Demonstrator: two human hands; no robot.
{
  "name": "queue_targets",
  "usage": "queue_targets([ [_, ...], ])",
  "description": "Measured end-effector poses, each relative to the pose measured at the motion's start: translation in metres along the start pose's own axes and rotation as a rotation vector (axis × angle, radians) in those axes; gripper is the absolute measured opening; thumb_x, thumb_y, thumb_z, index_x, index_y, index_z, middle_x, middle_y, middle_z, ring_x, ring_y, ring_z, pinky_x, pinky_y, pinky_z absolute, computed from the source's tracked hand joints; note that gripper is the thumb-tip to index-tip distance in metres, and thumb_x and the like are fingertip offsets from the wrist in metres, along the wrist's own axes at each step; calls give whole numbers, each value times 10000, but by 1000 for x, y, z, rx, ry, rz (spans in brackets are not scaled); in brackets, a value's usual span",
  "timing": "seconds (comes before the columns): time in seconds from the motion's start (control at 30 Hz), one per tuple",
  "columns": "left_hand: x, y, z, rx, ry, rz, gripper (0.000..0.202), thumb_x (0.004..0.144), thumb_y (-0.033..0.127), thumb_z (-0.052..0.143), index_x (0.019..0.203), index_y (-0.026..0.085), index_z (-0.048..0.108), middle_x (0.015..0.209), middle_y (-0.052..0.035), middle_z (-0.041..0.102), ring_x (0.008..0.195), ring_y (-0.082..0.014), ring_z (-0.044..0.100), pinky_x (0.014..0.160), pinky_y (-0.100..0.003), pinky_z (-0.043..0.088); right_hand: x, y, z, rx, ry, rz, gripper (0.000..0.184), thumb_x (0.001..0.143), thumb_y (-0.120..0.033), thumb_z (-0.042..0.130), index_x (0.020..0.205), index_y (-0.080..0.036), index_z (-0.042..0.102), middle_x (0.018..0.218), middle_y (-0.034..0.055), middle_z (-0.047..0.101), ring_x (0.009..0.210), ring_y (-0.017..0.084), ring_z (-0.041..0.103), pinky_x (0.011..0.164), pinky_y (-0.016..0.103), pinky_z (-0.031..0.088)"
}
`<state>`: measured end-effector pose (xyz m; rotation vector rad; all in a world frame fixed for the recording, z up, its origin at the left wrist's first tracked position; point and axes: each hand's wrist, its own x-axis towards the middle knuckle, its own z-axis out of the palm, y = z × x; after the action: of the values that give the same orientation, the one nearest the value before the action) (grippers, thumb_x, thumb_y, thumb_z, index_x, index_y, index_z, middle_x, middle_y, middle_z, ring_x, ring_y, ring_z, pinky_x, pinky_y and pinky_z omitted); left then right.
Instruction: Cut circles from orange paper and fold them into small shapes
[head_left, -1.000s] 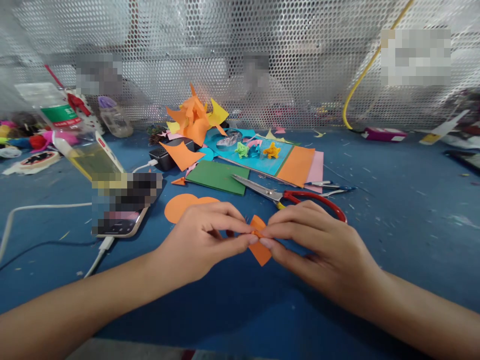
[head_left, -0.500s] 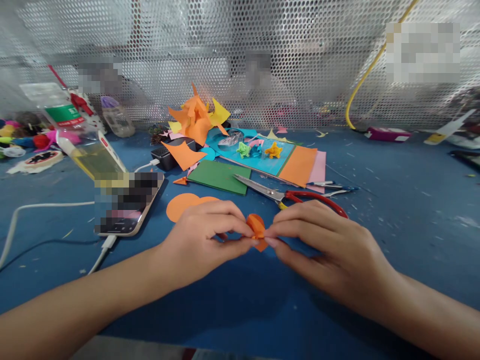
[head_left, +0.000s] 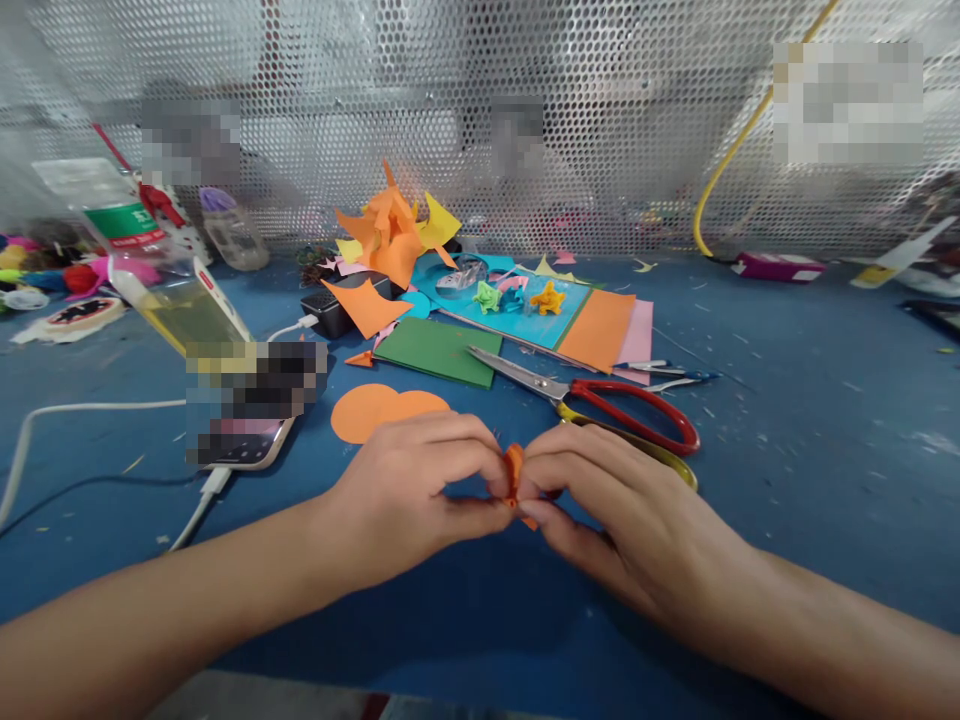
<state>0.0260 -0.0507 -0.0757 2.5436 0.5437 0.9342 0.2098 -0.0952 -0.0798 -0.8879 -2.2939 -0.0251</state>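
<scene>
My left hand (head_left: 409, 490) and my right hand (head_left: 622, 515) meet just above the blue table (head_left: 787, 420), fingertips pinched together from both sides on a small folded piece of orange paper (head_left: 514, 475). Only a narrow crumpled edge of the paper shows between the fingers. Two flat orange paper circles (head_left: 382, 410) lie on the table just behind my left hand. Red and yellow handled scissors (head_left: 600, 400) lie behind my right hand, blades pointing left.
A phone (head_left: 247, 400) on a white cable lies at the left. Green, blue, orange and pink paper sheets (head_left: 525, 335) with small folded paper shapes and a heap of orange and yellow scraps (head_left: 390, 235) sit further back. A perforated metal screen (head_left: 600, 120) closes the rear.
The orange paper has been folded smaller, from an open wedge to a tight crumpled bit between the fingertips. Both hands drew slightly closer together and lower.
</scene>
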Motion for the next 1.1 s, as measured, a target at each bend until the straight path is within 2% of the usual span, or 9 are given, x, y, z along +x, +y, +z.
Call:
queue_targets([
  [0.2, 0, -4, 0, 2, 62, -13, 65, 748, 210, 675, 775, 155, 655, 746, -16, 645, 645, -91, 589, 588, -185, 477, -3, 8, -3, 128, 37, 138, 126, 887, -158, 459, 774, -202, 493, 786, 19, 577, 725, 129, 556, 648, 256, 461],
  [0.43, -1, -3, 1, -42, 56, -93, 78, 748, 101, 624, 792, 107, 688, 738, -42, 639, 611, -88, 566, 511, -173, 463, -5, 9, -2, 207, 43, 243, 100, 882, -166, 474, 792, -200, 500, 797, -1, 543, 702, 104, 534, 636, 219, 442],
  [0.7, 2, -2, 3, -84, 72, -116, 30, 716, 89, 644, 701, 95, 669, 655, -25, 614, 536, -70, 518, 471, -168, 436, -7, 7, 2, 240, 47, 264, 126, 887, -157, 459, 770, -198, 483, 791, 1, 544, 706, 107, 523, 642, 228, 438],
  [0.87, 1, 0, 3, -78, 45, -192, 49, 706, 128, 666, 668, 119, 636, 655, -11, 618, 578, -79, 536, 487, -161, 445, -5, 5, 3, 228, 37, 232, 114, 890, -151, 455, 790, -192, 491, 800, 9, 550, 717, 110, 534, 647, 235, 448],
  [1.03, 0, 2, 2, -78, 91, -128, 49, 712, 136, 675, 686, 127, 635, 660, 0, 614, 564, -59, 513, 495, -146, 440, -4, 4, 1, 196, 29, 185, 110, 884, -147, 470, 788, -189, 504, 787, 9, 558, 726, 115, 540, 662, 245, 447],
  [1.1, 0, 3, 0, -113, 106, -155, 44, 724, 178, 674, 737, 143, 652, 713, -10, 633, 613, -75, 544, 521, -155, 461, -4, 6, 0, 194, 50, 193, 108, 882, -150, 477, 786, -192, 503, 792, 4, 553, 722, 111, 539, 662, 236, 442],
])
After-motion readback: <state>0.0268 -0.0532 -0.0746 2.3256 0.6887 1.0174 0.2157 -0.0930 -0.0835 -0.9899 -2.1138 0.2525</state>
